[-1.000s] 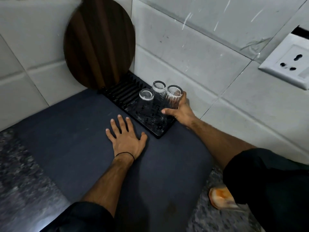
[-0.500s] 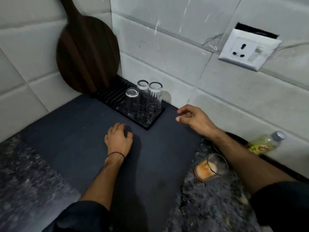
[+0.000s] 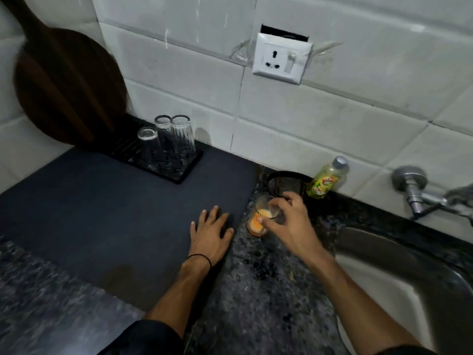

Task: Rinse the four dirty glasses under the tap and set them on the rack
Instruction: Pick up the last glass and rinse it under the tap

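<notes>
The right hand [image 3: 291, 224] has its fingers curled over the rim of the dirty glass [image 3: 261, 217], gripping it on the speckled surface [image 3: 256, 290] beside the sink [image 3: 409, 278]. The left hand [image 3: 212, 237] lies flat, fingers spread, on the dark mat [image 3: 115, 213]. 3 glasses [image 3: 166, 142] stand upside down on the rack [image 3: 185, 172].

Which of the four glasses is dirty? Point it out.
The glass the right hand grips: upright with orange residue; the other three stand inverted on the rack.

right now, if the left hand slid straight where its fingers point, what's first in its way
Probably the tiled wall; from the left hand the line crosses mat, just right of the rack.
</notes>
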Action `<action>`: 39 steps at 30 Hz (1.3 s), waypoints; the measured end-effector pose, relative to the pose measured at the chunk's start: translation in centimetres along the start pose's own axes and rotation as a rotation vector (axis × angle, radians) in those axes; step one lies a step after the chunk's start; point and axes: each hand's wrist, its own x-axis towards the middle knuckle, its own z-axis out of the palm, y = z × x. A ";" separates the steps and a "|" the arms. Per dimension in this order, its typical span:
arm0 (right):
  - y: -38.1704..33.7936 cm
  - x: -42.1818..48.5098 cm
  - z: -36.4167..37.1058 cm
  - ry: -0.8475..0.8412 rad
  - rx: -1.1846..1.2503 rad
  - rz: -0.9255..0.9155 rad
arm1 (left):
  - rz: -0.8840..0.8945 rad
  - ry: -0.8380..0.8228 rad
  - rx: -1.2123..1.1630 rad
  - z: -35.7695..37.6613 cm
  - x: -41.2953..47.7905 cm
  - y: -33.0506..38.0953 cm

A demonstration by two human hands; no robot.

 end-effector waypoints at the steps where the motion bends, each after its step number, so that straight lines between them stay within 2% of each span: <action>1: 0.2 -0.6 0.6 -0.036 0.023 0.031 | 0.001 -0.061 0.060 0.6 -0.2 0.0; 4: 0.0 -1.8 2.1 0.028 0.141 0.025 | 0.026 -0.111 0.162 1.3 -0.7 -0.5; 8: -0.2 -2.3 3.1 0.169 0.211 0.043 | 0.017 -0.172 0.152 0.7 -0.3 -0.8; 12: -0.1 -2.7 2.9 0.203 0.281 0.052 | -0.010 -0.193 0.161 0.2 -0.1 -0.2; 16: 1.1 -4.2 1.3 0.279 0.297 0.073 | -0.011 -0.101 0.072 -0.7 0.6 2.3; 19: 2.4 -6.3 -1.3 0.376 0.323 0.118 | 0.029 -0.049 -0.104 -0.5 0.3 6.9; 23: 5.5 -9.4 -6.5 0.444 0.328 0.155 | 0.188 -0.087 -0.232 1.0 -0.9 14.8; 27: 9.7 -13.3 -12.7 0.470 0.302 0.174 | 0.301 -0.118 -0.277 3.4 -2.1 23.3; 30: 13.2 -15.9 -17.1 0.425 0.277 0.169 | 0.343 -0.156 -0.302 5.3 -2.2 29.8; 34: 17.7 -18.4 -21.8 0.314 0.164 0.177 | 0.271 -0.226 -0.242 7.9 -1.7 38.0; 39: 20.9 -19.5 -24.3 0.268 0.071 0.151 | 0.191 -0.227 -0.141 10.2 -0.7 42.9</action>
